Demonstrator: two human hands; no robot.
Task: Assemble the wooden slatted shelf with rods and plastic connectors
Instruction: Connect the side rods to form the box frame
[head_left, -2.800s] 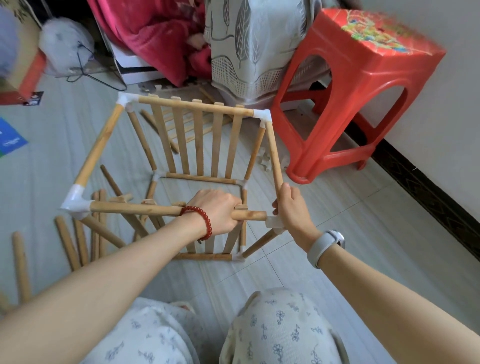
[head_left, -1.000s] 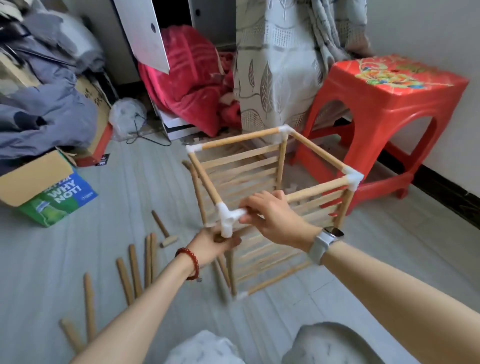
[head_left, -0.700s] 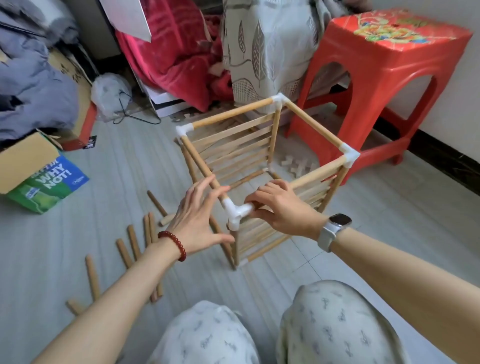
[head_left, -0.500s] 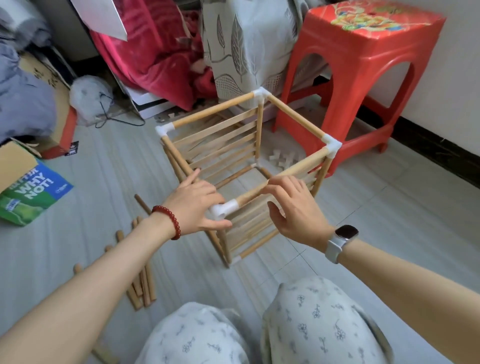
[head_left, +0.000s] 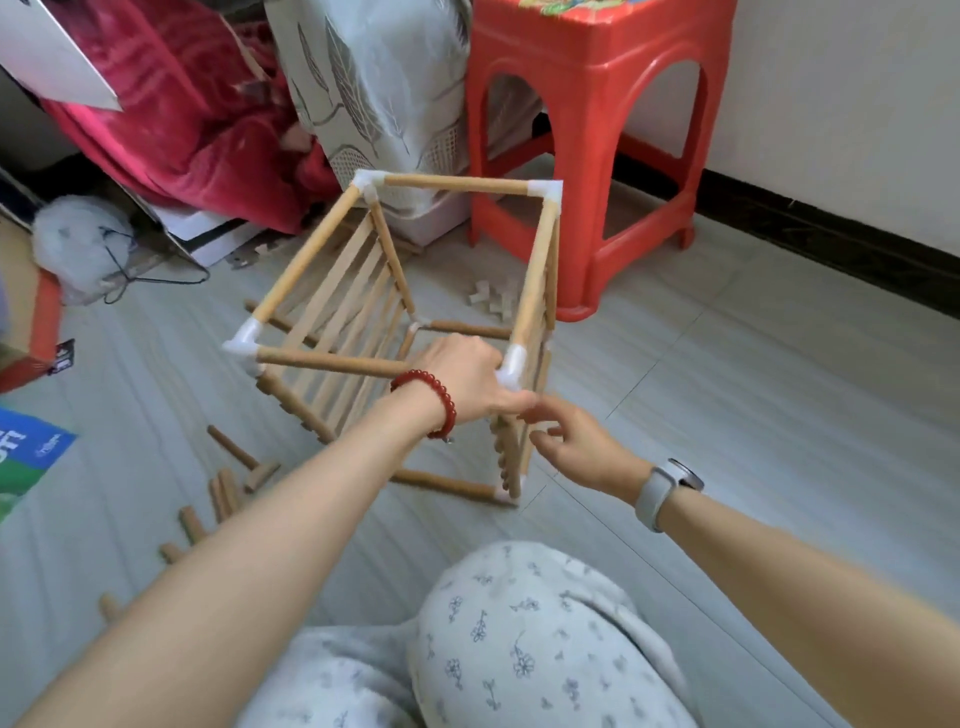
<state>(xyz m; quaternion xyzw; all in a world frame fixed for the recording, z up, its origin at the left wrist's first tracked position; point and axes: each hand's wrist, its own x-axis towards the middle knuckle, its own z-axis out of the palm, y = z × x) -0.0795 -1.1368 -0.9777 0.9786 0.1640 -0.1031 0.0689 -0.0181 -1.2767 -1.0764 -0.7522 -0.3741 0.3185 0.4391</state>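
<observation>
On the grey tiled floor (head_left: 727, 415) stands the cube-shaped wooden rod-and-slat shelf frame (head_left: 384, 312). Left hand (head_left: 462, 376) clasps the top rod beside a white plastic corner connector (head_left: 511, 366) — likely steadying it — while right hand (head_left: 576, 447) hovers loose-fingered just below, grasping nothing.

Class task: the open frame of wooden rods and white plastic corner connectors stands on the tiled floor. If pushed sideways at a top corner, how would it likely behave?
The frame is probably light, being thin rods around empty space, so it may slide on the smooth floor. Standing tall, it could tip. Push-fit connectors might let it rack slightly.
</observation>
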